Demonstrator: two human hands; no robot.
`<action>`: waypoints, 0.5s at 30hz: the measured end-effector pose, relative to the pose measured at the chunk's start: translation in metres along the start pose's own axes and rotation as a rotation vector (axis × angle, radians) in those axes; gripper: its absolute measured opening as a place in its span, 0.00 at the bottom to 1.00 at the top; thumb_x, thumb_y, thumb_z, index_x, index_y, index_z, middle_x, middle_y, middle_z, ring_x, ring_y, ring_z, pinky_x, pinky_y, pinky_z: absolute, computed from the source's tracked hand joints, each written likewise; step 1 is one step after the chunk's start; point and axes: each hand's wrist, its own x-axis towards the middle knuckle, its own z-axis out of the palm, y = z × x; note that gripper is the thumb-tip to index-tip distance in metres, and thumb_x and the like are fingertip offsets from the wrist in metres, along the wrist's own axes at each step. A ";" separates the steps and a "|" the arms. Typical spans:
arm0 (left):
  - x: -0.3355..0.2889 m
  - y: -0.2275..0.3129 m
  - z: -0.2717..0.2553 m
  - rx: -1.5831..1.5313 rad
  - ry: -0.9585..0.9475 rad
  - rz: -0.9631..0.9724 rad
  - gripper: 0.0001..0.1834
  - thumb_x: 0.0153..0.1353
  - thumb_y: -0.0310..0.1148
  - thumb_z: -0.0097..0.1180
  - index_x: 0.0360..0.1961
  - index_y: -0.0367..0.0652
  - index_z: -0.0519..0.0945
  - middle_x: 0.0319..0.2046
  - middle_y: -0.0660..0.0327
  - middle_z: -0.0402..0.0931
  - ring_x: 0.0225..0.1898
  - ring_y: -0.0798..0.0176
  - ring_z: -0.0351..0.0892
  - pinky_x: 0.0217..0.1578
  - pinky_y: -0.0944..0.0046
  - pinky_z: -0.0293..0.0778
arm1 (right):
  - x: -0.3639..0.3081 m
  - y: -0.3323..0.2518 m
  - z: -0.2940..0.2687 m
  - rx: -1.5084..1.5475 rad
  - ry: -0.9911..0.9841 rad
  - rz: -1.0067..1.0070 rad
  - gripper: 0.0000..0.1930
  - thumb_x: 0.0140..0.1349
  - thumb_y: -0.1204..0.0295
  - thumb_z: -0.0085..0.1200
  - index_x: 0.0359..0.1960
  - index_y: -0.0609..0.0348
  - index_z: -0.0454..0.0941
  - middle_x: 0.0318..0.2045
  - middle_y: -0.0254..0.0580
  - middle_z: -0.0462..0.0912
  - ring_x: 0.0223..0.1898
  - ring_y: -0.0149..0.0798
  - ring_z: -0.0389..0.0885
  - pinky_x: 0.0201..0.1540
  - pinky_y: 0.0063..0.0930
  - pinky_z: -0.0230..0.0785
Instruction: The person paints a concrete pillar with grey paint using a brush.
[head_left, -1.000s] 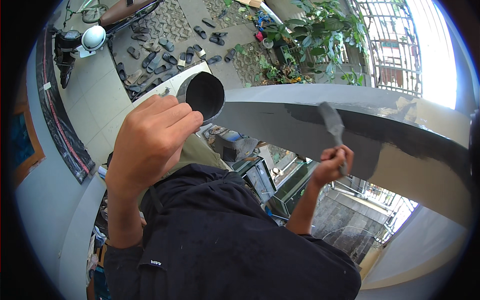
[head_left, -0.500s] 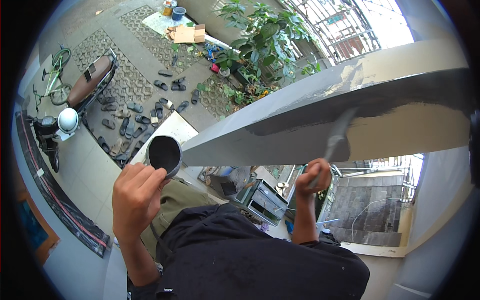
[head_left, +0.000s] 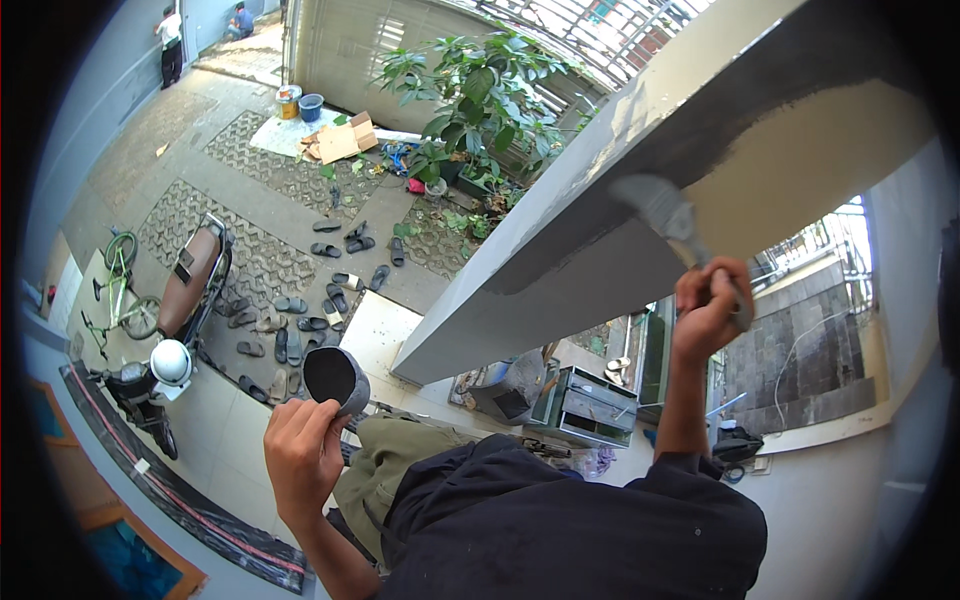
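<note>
**Brush (head_left: 668,212) has swung from the beige edge into the dark coat (head_left: 740,95); cup (head_left: 335,382) still held**

Left hand (head_left: 303,455): thumb and fingers pinched on the cup's near side, opening tilted toward camera. Inside dark, level can't tell. Grip unchanged over the three frames.

Right hand (head_left: 712,305): fingers wrapped tight round the brush handle. Head blurred, bristles look bent over, so likely pressing on the column (head_left: 560,290); contact not certain. Half a second ago the tip sat at the dark/beige border; now it's on dark, just beside the beige patch (head_left: 815,160). Reads as a back-stroke through already coated surface, no clear gain in cover. Beige remains bare, so coating looks partial.

View has turned too: column runs steeper, more yard shows.

Further off: drawer unit (head_left: 597,405) below the column, loose footwear (head_left: 290,345) on the ground, parked motorbike (head_left: 198,275), leafy plant (head_left: 480,90). Farthest, two people newly in frame: one standing (head_left: 170,45), one low down (head_left: 240,22).
</note>
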 end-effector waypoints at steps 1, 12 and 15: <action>0.001 0.000 0.000 0.010 -0.008 -0.014 0.11 0.53 0.21 0.71 0.37 0.39 0.82 0.27 0.58 0.76 0.32 0.50 0.76 0.36 0.51 0.70 | 0.015 -0.011 -0.001 -0.012 0.032 -0.142 0.08 0.68 0.77 0.41 0.32 0.65 0.73 0.16 0.37 0.65 0.13 0.28 0.61 0.17 0.25 0.55; 0.007 0.006 0.000 -0.012 -0.035 0.041 0.13 0.51 0.21 0.73 0.37 0.39 0.83 0.26 0.58 0.76 0.31 0.51 0.75 0.35 0.52 0.70 | -0.008 0.032 -0.017 -0.550 -0.212 -0.647 0.06 0.63 0.79 0.48 0.35 0.64 0.78 0.21 0.42 0.77 0.16 0.39 0.73 0.21 0.34 0.65; 0.005 0.004 0.002 -0.015 -0.012 0.050 0.14 0.50 0.19 0.73 0.37 0.39 0.83 0.24 0.58 0.74 0.30 0.51 0.74 0.34 0.52 0.69 | -0.076 0.055 -0.003 -0.489 -0.373 -0.447 0.07 0.59 0.84 0.51 0.37 0.64 0.79 0.22 0.45 0.76 0.20 0.44 0.77 0.25 0.41 0.68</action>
